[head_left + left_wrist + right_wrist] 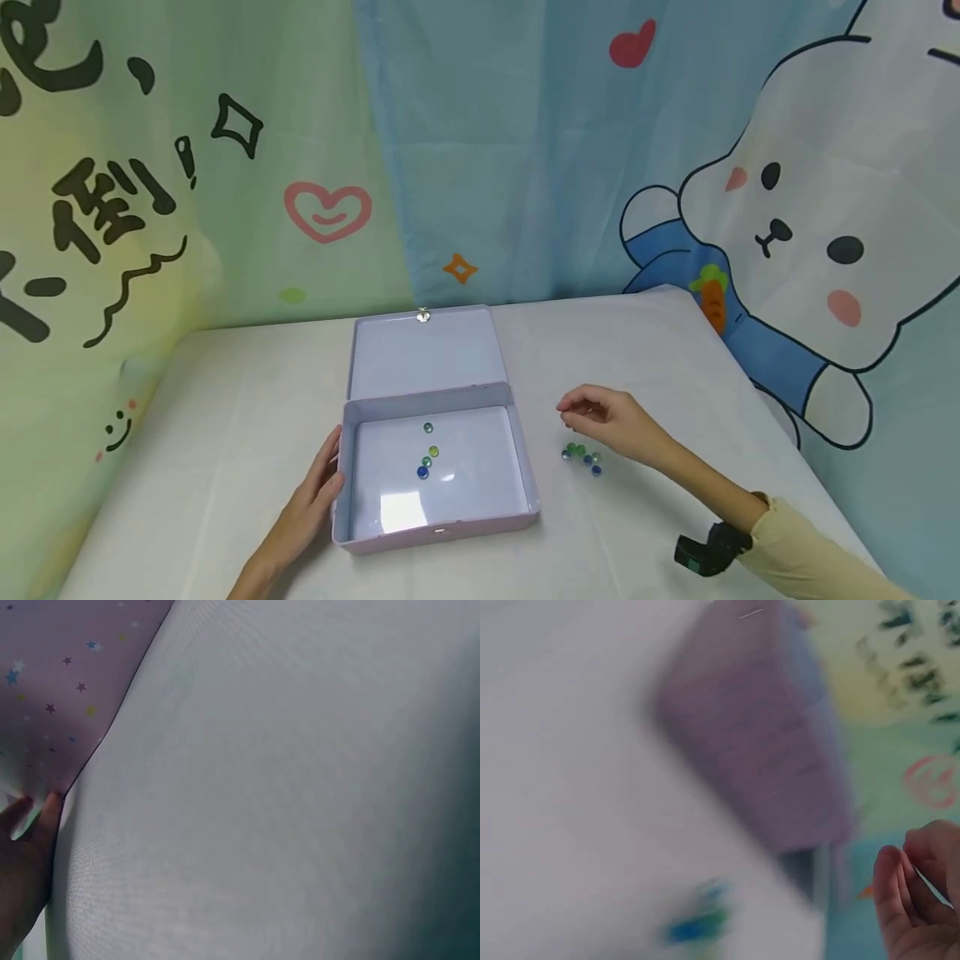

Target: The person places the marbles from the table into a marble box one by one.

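The right hand (611, 421) is raised above the surface near a small cluster of loose marbles (581, 451), its forearm slanting up and leftward from the lower right corner. Its fingers bend inward, with the tips drawn close to the thumb; whether anything small is pinched between them cannot be told. In the right wrist view, the thumb and fingers nearly meet, while the marbles are blurred.

The left hand (303, 508) reaches up from the bottom edge, slanting rightward, and rests against the left wall of a shallow box (480, 527). Its fingers are fairly straight and spread from the thumb, touching the side without curling round it. The left wrist view shows fingertips on a pink, star-printed face.

The box lies between the hands, its lid (427, 354) opened back, with a clasp (423, 315) at the far edge. Four marbles in green and blue sit on its floor; the loose blue and green ones lie to its right.

A black device (712, 550) is on the right wrist beside a pale yellow sleeve (810, 550). White cloth covers the surface (637, 350), and behind it hangs a printed curtain (480, 150).
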`<state>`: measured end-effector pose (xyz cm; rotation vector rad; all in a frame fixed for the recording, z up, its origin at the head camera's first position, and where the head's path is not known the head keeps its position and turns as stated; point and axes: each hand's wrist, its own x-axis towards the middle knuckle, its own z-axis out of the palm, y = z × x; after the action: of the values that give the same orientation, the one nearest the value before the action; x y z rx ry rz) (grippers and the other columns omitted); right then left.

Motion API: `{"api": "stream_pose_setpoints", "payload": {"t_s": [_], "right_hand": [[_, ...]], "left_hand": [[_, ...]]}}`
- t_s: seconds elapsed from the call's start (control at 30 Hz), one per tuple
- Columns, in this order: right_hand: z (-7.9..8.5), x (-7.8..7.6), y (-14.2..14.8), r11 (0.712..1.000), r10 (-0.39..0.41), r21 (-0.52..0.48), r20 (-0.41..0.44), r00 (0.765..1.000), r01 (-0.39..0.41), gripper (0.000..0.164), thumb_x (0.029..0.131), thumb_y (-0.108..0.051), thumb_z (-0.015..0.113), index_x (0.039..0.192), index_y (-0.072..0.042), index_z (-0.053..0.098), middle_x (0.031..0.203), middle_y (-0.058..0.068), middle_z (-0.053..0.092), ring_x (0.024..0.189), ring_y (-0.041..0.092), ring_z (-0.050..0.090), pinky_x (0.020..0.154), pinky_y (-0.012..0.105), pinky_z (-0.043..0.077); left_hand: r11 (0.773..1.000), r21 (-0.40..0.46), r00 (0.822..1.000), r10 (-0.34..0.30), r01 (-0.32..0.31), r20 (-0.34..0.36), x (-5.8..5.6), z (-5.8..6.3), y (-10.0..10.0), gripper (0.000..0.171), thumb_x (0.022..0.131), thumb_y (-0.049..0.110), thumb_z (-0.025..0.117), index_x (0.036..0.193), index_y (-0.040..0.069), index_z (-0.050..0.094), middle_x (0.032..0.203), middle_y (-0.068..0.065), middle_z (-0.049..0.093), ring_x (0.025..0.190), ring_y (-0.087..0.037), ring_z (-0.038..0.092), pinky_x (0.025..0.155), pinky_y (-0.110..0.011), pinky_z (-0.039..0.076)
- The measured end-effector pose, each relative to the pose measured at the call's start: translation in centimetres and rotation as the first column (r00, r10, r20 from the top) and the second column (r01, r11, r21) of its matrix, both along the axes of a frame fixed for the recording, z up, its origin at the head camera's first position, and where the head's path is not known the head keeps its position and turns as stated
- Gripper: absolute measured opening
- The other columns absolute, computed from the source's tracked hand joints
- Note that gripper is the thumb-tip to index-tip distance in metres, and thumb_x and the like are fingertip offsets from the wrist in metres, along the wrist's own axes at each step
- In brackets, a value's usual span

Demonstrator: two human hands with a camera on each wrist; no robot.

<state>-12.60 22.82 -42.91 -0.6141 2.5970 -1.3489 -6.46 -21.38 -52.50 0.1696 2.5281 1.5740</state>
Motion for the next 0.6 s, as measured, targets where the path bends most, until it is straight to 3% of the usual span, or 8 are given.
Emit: {"api": "stream_pose_setpoints", "payload": {"t_s": [0.13, 0.27, 0.4, 0.6], "right_hand": [[-4.3, 0.7, 2.8, 0.994, -0.054, 0.087, -0.063, 0.997, 0.059, 0.016, 0.092, -0.011, 0.065, 0.107, -0.006, 0.067, 0.099, 0.005, 0.07, 0.085, 0.001, 0.06, 0.076, 0.017, 0.053], [-7.2, 1.0, 5.1, 0.996, -0.07, 0.06, -0.053, 0.996, 0.073, 0.021, 0.089, -0.009, 0.068, 0.11, -0.004, 0.067, 0.1, 0.007, 0.069, 0.085, 0.001, 0.06, 0.075, 0.017, 0.052], [-8.9, 1.2, 6.7, 1.0, 0.018, -0.005, -0.073, 0.997, -0.019, 0.022, 0.088, -0.004, 0.068, 0.109, -0.003, 0.067, 0.098, 0.009, 0.069, 0.084, 0.006, 0.062, 0.074, 0.017, 0.052], [-9.9, 1.2, 7.3, 0.99, 0.132, -0.031, -0.158, 0.978, -0.139, 0.022, 0.087, 0.0, 0.068, 0.109, -0.003, 0.068, 0.095, 0.009, 0.066, 0.082, 0.012, 0.062, 0.073, 0.017, 0.051]], "left_hand": [[1.0, 0.001, 1.0, 0.003, -0.003, 0.006, 0.0, 0.1, 0.0, 0.06, 0.104, 0.023, 0.038, 0.156, 0.034, 0.01, 0.16, -0.019, 0.022, 0.14, -0.05, 0.033, 0.102, -0.065, 0.039], [1.0, 0.009, 1.0, -0.002, 0.002, 0.017, 0.1, 0.1, -0.1, 0.06, 0.104, 0.023, 0.037, 0.156, 0.035, 0.009, 0.161, -0.019, 0.02, 0.141, -0.05, 0.031, 0.102, -0.066, 0.038], [1.0, 0.006, 1.0, -0.005, 0.005, 0.016, 0.0, 0.1, -0.1, 0.06, 0.104, 0.023, 0.037, 0.156, 0.035, 0.009, 0.161, -0.018, 0.02, 0.141, -0.05, 0.031, 0.102, -0.066, 0.038], [1.0, 0.024, 1.0, -0.014, 0.014, 0.012, 0.0, 0.0, 0.0, 0.06, 0.104, 0.021, 0.036, 0.156, 0.034, 0.009, 0.161, -0.018, 0.02, 0.141, -0.05, 0.031, 0.102, -0.065, 0.038]]}}
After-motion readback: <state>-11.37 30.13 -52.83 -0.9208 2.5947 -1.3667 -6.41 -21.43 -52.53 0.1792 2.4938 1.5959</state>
